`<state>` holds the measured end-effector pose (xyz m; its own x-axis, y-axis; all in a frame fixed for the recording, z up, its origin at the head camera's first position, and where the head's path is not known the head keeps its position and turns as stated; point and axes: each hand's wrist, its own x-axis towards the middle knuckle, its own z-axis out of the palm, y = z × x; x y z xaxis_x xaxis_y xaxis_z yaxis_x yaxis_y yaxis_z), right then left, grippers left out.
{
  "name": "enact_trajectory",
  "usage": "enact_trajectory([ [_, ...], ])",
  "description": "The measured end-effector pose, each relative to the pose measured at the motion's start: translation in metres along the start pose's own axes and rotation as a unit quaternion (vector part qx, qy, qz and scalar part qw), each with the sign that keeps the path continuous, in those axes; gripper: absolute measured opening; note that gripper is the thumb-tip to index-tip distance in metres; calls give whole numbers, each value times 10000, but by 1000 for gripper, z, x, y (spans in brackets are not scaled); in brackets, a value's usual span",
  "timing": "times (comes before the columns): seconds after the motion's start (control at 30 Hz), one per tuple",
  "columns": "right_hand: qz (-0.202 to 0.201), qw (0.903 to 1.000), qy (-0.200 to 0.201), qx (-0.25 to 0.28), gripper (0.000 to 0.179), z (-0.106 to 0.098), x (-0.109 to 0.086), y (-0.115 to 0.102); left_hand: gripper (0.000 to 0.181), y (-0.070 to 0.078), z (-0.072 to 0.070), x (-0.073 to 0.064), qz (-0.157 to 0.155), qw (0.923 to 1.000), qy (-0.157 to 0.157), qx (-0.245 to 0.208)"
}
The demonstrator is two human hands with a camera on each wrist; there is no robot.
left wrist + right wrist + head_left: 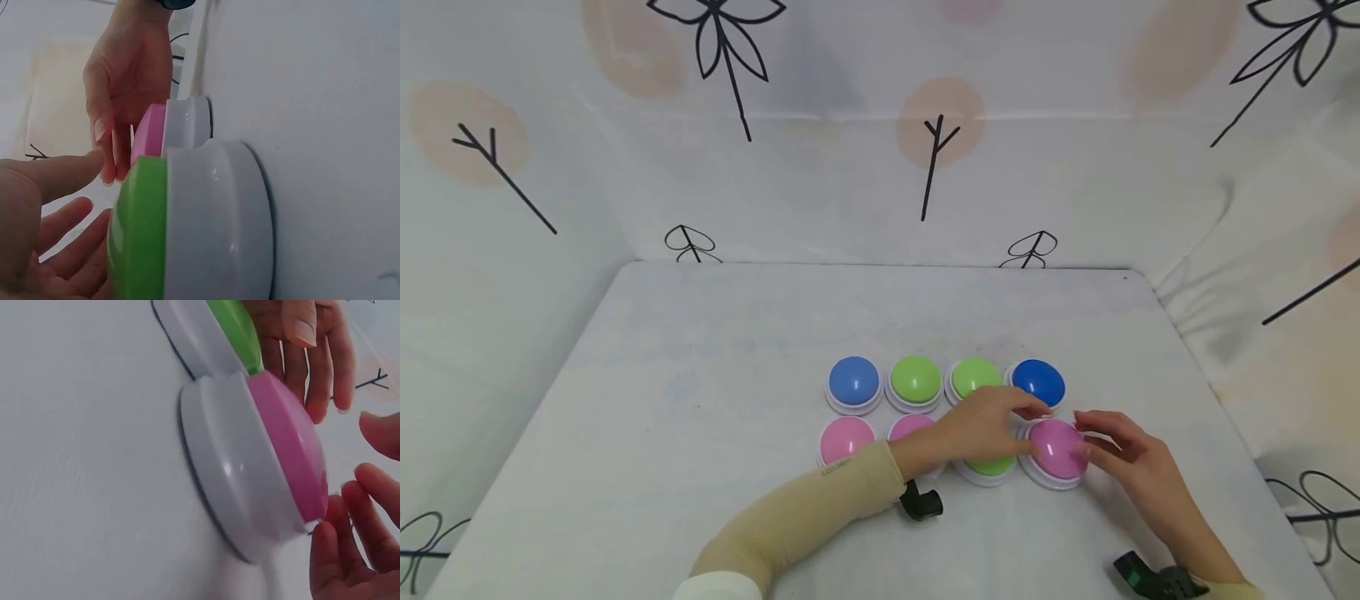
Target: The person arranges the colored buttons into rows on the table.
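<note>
At the right end of the front row sits a pink push button (1057, 450) with a round dome on a white base. My left hand (981, 423) reaches over the green button (991, 468) beside it, fingertips by the pink one's left edge. From the other side my right hand (1142, 471) comes in, its fingertips right at the pink dome's right edge. In the right wrist view the right hand (356, 544) has its thumb apart from the pink button (290, 444). The left hand (62, 250) has extended fingers beside the green dome (137, 231) in the left wrist view.
Behind stands a row with a light blue button (853, 381), two green ones (916, 379) and a dark blue button (1038, 382). Two more pink buttons (846, 439) are at the front row's left. The white table (625, 417) meets a patterned cloth (835, 192) at its back and sides.
</note>
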<state>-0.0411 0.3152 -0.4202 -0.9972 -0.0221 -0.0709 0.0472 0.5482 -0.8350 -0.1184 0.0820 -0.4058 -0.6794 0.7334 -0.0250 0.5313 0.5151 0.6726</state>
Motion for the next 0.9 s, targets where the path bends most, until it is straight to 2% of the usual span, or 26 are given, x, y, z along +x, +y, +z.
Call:
enact_trajectory([
  [0.13, -132, 9996, 201, 144, 40, 2, 4, -8, 43, -4, -11, -6, 236, 9992, 85, -303],
  [0.27, -370, 9988, 152, 291, 38, 6, 10, -17, 39, -10, -23, -14, 455, 9975, 242, -492],
  [0.53, -1103, 9922, -97, 569, 33, 18, 24, -33, 35, -27, -52, -37, 382, 9963, 553, -533],
  [0.77, -1868, 9822, 115, 164, 31, 22, 35, -42, 31, -58, -85, -69, 524, 9895, 1099, -784],
  [0.83, -2118, 9769, 269, -126, 32, 22, 38, -44, 29, -70, -95, -79, 576, 9873, 1308, -692],
  [0.9, -2353, 9698, 435, -463, 33, 22, 42, -47, 28, -82, -105, -89, 607, 9858, 1515, -391],
])
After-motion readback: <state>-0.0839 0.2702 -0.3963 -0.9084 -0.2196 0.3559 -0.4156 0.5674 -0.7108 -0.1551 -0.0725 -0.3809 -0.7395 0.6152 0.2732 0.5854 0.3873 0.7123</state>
